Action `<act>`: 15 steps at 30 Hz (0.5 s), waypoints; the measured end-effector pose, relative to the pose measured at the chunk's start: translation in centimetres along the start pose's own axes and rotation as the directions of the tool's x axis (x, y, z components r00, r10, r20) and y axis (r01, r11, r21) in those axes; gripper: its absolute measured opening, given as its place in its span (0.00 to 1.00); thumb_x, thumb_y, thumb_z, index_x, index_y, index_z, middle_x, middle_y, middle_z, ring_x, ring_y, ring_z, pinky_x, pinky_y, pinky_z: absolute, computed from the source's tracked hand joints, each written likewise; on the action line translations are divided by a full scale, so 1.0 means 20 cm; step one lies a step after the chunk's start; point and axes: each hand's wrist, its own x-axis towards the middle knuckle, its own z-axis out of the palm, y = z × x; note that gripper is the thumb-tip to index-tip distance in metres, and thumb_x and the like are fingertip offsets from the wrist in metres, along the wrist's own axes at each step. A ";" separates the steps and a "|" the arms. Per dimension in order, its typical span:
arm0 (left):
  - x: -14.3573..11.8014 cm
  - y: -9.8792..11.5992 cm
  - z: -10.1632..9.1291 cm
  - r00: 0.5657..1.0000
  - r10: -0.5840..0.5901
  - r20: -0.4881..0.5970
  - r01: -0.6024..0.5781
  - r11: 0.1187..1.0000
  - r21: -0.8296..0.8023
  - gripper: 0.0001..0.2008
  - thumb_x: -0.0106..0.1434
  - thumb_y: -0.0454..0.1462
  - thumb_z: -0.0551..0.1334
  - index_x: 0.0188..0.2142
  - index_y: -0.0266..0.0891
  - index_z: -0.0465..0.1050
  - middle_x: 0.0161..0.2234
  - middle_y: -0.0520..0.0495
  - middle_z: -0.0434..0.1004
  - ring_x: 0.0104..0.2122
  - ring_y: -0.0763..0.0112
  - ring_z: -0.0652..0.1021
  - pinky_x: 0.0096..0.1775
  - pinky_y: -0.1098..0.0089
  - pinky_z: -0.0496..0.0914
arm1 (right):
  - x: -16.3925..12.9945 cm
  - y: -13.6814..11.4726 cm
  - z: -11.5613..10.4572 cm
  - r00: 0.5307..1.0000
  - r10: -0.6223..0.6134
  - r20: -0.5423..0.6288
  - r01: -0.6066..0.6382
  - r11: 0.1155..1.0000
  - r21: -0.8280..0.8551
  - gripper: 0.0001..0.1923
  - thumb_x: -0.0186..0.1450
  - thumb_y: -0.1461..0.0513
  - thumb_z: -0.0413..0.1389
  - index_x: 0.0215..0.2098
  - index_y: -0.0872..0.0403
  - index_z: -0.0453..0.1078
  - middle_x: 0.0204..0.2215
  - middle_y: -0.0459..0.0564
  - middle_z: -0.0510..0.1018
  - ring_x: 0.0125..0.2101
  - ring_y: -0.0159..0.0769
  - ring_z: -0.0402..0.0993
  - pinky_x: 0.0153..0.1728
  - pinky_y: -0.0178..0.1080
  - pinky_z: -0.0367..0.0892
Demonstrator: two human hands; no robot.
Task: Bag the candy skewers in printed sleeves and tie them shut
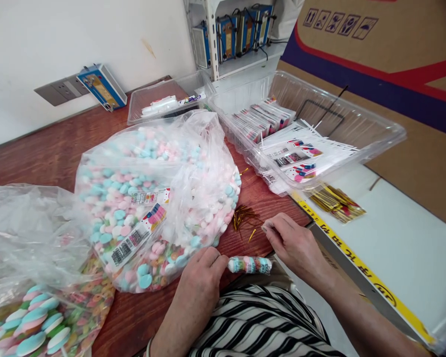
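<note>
1. Striped garment [260, 322], black and white, at the bottom edge below both hands.
2. Left hand [200, 277]: fingers pinched shut on one end of a small filled candy packet [250, 264], which lies across the desk edge between the two hands.
3. Right hand [293, 243]: fingertips closed at the desk surface, apparently on a thin gold twist tie, though this is too small to confirm; the packet's other end sits just below this hand.
4. Loose gold twist ties [245, 218]: a small scatter on the wooden desk [52, 153], just left of the right hand.
5. Large clear bag of pastel candies [152, 198]: just above the left hand, with printed empty packets lying on it.
6. Second clear bag [40, 277]: well left of the left hand, holding striped and coloured sweets.
7. Clear plastic tray [357, 124]: beyond the right hand, holding stacks of printed packets.
8. Bundle of gold ties [334, 201]: right of the right hand, on a white surface.
</note>
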 end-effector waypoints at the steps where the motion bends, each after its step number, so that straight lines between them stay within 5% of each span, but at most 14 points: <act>1: 0.00 0.00 0.00 1.000 0.006 -0.002 -0.006 1.000 0.000 0.11 0.65 0.27 0.52 0.36 0.38 0.72 0.32 0.46 0.71 0.33 0.65 0.71 0.35 0.65 0.69 | 0.00 0.01 0.00 1.000 0.010 0.010 -0.010 1.000 0.013 0.08 0.70 0.64 0.47 0.33 0.52 0.63 0.30 0.48 0.73 0.29 0.34 0.71 0.31 0.35 0.64; 6: 0.00 0.03 0.01 1.000 0.012 0.029 -0.011 0.999 -0.051 0.12 0.64 0.25 0.52 0.36 0.38 0.72 0.33 0.47 0.72 0.33 0.64 0.72 0.35 0.63 0.71 | 0.00 -0.01 0.03 0.999 0.007 -0.039 -0.006 1.000 0.008 0.09 0.70 0.64 0.47 0.32 0.52 0.63 0.28 0.48 0.73 0.29 0.34 0.71 0.30 0.35 0.65; 9: 0.01 0.04 0.00 0.999 -0.034 -0.006 0.033 0.995 -0.099 0.14 0.63 0.23 0.51 0.36 0.38 0.72 0.42 0.43 0.73 0.40 0.63 0.74 0.41 0.62 0.72 | -0.01 -0.03 0.02 0.981 -0.174 -0.085 0.163 0.979 -0.126 0.08 0.70 0.65 0.49 0.33 0.53 0.66 0.29 0.49 0.75 0.30 0.35 0.71 0.34 0.37 0.64; 12: 0.04 0.04 -0.02 0.996 -0.046 -0.070 0.036 0.990 -0.134 0.14 0.64 0.24 0.50 0.35 0.37 0.72 0.58 0.37 0.65 0.53 0.60 0.71 0.51 0.58 0.70 | -0.02 -0.06 -0.02 0.905 -0.423 -0.036 0.409 0.893 -0.188 0.06 0.69 0.67 0.50 0.37 0.55 0.69 0.31 0.51 0.78 0.32 0.37 0.71 0.35 0.40 0.63; 15: 0.08 0.01 -0.05 1.000 0.002 -0.028 -0.007 0.986 -0.169 0.15 0.64 0.24 0.51 0.36 0.37 0.74 0.64 0.39 0.59 0.59 0.59 0.67 0.56 0.56 0.66 | -0.01 -0.08 -0.07 0.820 -0.572 0.006 0.567 0.811 -0.142 0.09 0.68 0.69 0.49 0.39 0.55 0.71 0.30 0.51 0.78 0.30 0.37 0.70 0.34 0.40 0.63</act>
